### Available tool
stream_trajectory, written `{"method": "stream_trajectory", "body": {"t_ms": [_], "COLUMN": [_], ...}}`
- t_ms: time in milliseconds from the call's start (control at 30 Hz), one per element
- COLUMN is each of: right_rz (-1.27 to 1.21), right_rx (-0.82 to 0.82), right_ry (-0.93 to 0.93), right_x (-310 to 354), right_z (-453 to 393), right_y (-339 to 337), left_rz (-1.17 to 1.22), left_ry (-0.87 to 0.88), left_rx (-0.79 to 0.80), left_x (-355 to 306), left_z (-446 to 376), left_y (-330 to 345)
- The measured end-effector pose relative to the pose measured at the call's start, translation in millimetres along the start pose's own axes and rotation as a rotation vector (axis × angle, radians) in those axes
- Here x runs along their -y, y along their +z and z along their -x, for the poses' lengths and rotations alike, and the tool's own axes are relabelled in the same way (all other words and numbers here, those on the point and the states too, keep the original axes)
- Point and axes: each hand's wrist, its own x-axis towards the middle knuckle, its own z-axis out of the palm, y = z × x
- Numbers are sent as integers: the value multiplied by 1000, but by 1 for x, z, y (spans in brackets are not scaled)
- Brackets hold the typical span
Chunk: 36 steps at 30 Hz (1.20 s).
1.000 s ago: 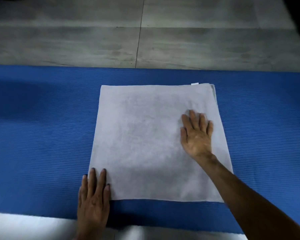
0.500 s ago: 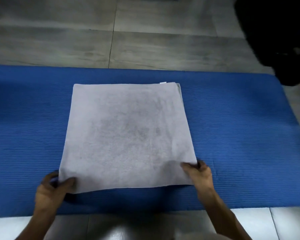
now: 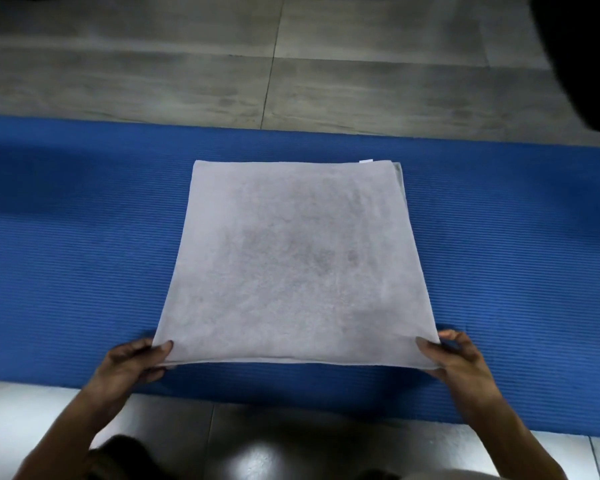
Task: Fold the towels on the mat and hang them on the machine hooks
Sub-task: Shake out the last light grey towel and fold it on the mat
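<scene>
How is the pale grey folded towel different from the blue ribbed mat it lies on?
The pale grey folded towel looks soft and fuzzy; the blue ribbed mat shows fine straight ridges. The towel is a small square, while the mat runs past both sides of the view. The towel's near corners are pinched by the left hand and right hand; the mat is untouched. Both lie flat.

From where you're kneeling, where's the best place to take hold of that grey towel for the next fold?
By its two near corners, from the near side. The towel lies flat and square on the mat, so the left hand and right hand pinching those corners can probably carry the near edge over evenly.
</scene>
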Motion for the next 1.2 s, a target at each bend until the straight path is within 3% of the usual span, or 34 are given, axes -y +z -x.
{"method": "stream_trajectory", "body": {"t_ms": [233, 333, 467, 733, 867, 900, 967, 1033, 1067, 1133, 1200], "right_rz": [181, 113, -34, -74, -173, -81, 337, 830, 1090, 1530, 1647], "right_rx": [184, 250, 228, 95, 8, -44, -92, 27, 81, 131, 57], "right_ry": [236, 267, 263, 240, 76, -68, -436, -772, -936, -1091, -1122], "right_x": [-4, 16, 61, 161, 168, 159, 127, 89, 70, 40, 25], "right_z": [47, 51, 27, -84, -114, -112, -99, -78, -72, -65, -67], "right_y": [-49, -47, -20, 56, 83, 87, 89, 84, 78, 66, 55], "left_rz": [-466, -385, -234, 10, 115, -24, -481, -935, -1162, -1476, -1516], "left_ry": [-300, -340, -264, -119, 95, 221, 550, 800, 917, 1009, 1035], "left_rx": [392, 304, 152, 89, 25, 14, 71, 212, 200, 105, 12], "left_x": [-13, -26, -70, -180, -201, -191, -154, -109, -87, -62, -57], "left_z": [32, 27, 16, -59, -85, -86, -80, -73, -74, -76, -76], "left_y": [-47, -51, -27, 11, 41, 50, 65, 69, 68, 66, 70]}}
